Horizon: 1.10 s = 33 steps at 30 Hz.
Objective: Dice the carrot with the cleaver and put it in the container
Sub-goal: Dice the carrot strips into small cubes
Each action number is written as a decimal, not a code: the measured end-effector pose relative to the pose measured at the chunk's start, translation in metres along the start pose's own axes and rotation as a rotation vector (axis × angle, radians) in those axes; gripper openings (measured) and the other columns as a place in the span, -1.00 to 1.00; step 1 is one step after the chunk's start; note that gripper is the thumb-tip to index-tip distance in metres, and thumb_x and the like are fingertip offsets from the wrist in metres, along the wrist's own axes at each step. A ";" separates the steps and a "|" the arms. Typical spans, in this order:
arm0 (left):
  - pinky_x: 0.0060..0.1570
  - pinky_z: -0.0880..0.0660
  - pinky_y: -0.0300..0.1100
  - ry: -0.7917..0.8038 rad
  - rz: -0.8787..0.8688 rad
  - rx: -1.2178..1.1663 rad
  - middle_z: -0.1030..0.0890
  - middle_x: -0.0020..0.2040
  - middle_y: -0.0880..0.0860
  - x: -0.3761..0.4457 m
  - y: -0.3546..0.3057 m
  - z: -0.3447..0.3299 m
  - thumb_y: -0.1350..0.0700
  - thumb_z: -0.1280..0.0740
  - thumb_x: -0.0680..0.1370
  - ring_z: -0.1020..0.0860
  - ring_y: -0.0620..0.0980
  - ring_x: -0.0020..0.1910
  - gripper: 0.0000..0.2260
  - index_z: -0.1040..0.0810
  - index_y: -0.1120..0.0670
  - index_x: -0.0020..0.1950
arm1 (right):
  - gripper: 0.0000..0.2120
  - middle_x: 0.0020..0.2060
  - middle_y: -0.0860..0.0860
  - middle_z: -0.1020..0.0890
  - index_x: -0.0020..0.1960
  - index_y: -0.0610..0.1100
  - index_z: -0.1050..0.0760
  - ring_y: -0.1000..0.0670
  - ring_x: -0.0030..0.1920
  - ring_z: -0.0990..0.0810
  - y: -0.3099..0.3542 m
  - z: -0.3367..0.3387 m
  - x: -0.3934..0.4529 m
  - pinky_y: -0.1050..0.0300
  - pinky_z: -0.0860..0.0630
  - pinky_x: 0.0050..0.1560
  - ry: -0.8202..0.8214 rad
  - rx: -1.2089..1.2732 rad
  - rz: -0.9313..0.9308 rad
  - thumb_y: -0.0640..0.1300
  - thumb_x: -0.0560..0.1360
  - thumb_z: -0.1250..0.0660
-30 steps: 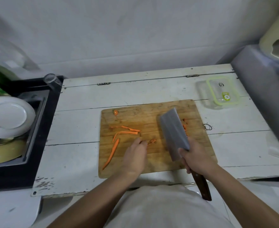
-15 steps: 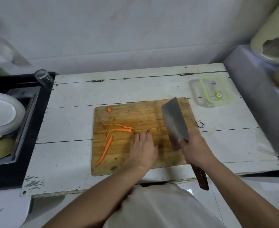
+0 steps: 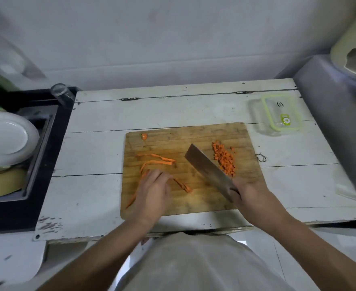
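A wooden cutting board [image 3: 196,202] lies on the white table. A pile of diced carrot [image 3: 224,159] sits on its right part. Thin carrot strips [image 3: 158,160] lie on the left part, and a small carrot end [image 3: 144,136] rests near the far left corner. My right hand [image 3: 249,195] grips the handle of the cleaver [image 3: 207,169], whose blade points up-left beside the dice. My left hand [image 3: 153,191] rests on the board with its fingertips on a carrot strip [image 3: 183,185]. The clear container [image 3: 277,115] with a green rim stands at the table's far right.
A black sink unit [image 3: 44,156] on the left holds a white plate [image 3: 7,138] and a yellow bowl [image 3: 3,183]. A glass [image 3: 62,94] stands at its far corner. A grey appliance [image 3: 336,127] borders the table on the right. A small wire ring [image 3: 261,158] lies beside the board.
The cleaver has swung left, uncovering the pile of dice on the right. My left hand has shifted left and now touches a carrot strip. The camera view has shifted slightly.
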State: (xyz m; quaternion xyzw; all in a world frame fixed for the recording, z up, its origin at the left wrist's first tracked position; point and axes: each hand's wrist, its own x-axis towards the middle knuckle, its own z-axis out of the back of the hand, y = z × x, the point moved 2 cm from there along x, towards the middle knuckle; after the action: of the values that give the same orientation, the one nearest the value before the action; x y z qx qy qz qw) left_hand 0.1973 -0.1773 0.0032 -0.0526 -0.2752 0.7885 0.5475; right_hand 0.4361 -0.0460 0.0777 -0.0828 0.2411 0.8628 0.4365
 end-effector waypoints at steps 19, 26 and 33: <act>0.42 -0.39 0.10 0.107 -0.307 0.218 -0.58 0.32 0.09 -0.049 -0.012 -0.041 0.01 -0.29 0.56 -0.50 0.09 0.34 -0.57 -0.56 0.14 0.39 | -0.86 -0.08 -0.05 -0.65 0.07 -0.06 -0.19 -0.18 -0.14 -0.64 0.051 -0.041 -0.019 0.04 -0.28 -0.32 0.156 -0.332 0.134 -0.20 0.58 -0.14; 0.41 -0.34 0.11 0.111 -0.267 0.224 -0.57 0.33 0.04 -0.047 -0.014 -0.042 0.02 -0.29 0.57 -0.49 0.06 0.35 -0.60 -0.57 0.10 0.38 | -0.88 -0.22 -0.02 -0.55 0.04 -0.06 -0.16 -0.14 -0.33 -0.40 0.043 -0.040 -0.025 0.12 -0.14 -0.47 0.180 -0.323 0.074 -0.24 0.60 -0.08; 0.38 -0.35 0.13 0.062 -0.285 0.202 -0.58 0.32 0.04 -0.049 -0.012 -0.043 0.05 -0.31 0.58 -0.48 0.05 0.36 -0.62 -0.57 0.11 0.37 | -0.76 -0.49 0.08 -0.15 0.03 -0.13 -0.34 0.06 -0.55 -0.04 0.037 -0.032 -0.034 0.17 0.09 -0.53 0.165 -0.395 0.113 -0.27 0.43 -0.33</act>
State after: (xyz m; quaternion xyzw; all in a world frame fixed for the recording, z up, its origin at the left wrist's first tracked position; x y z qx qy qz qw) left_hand 0.2430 -0.2019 -0.0378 0.0180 -0.1823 0.7246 0.6644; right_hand 0.4253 -0.1045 0.0745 -0.2232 0.1067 0.9067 0.3417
